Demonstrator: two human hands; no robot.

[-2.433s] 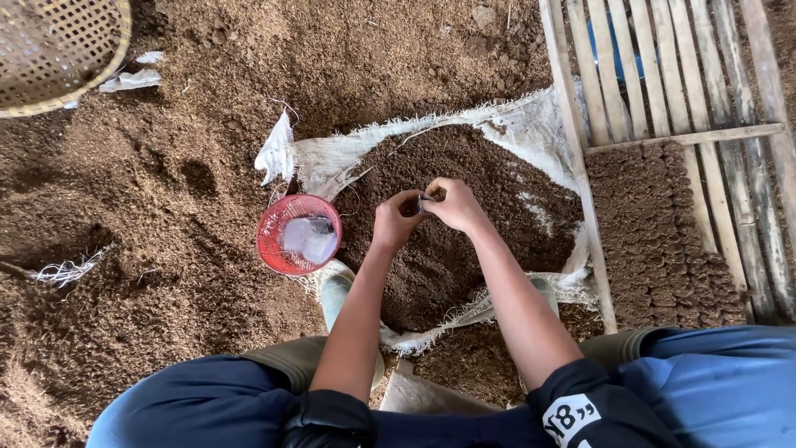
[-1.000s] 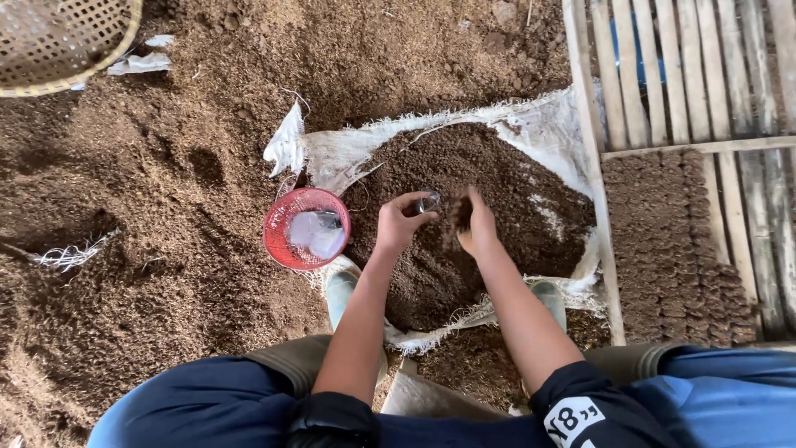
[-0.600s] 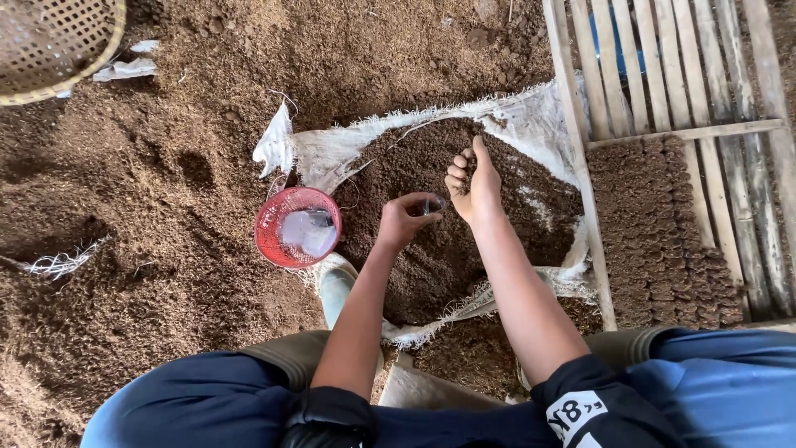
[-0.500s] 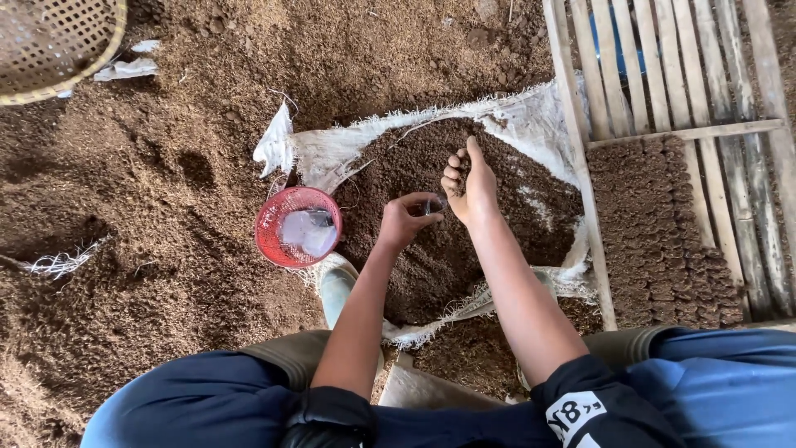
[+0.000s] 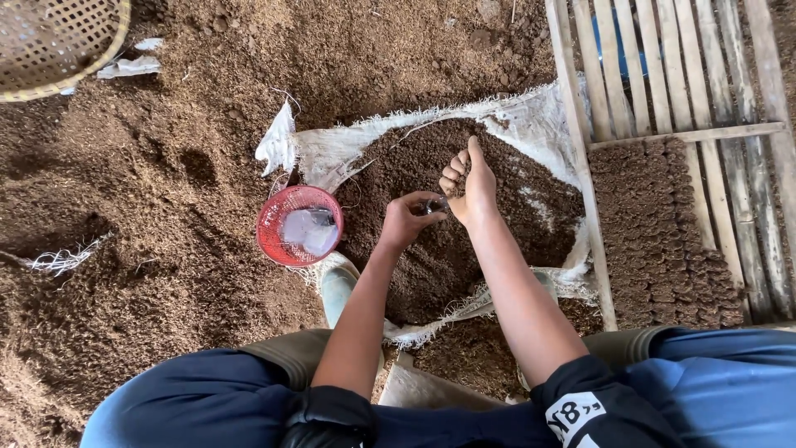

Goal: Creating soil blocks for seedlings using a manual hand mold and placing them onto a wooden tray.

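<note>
- Left hand (image 5: 408, 219) curls round a small, mostly hidden object; its kind is unclear
- Right hand (image 5: 469, 184) loosely cupped over the soil heap (image 5: 431, 257) on the white sack (image 5: 531, 124); contents unseen
- Red basket (image 5: 298, 226) left

Dark brown soil (image 5: 431, 265) heaped loose on open white sack (image 5: 531, 124); small pouch (image 5: 432, 205), barely visible, just above heap.

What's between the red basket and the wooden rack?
In the head view, between the red basket and the wooden rack lies a white sack heaped with dark brown soil. Both hands, left hand and right hand, hover over it.
</note>
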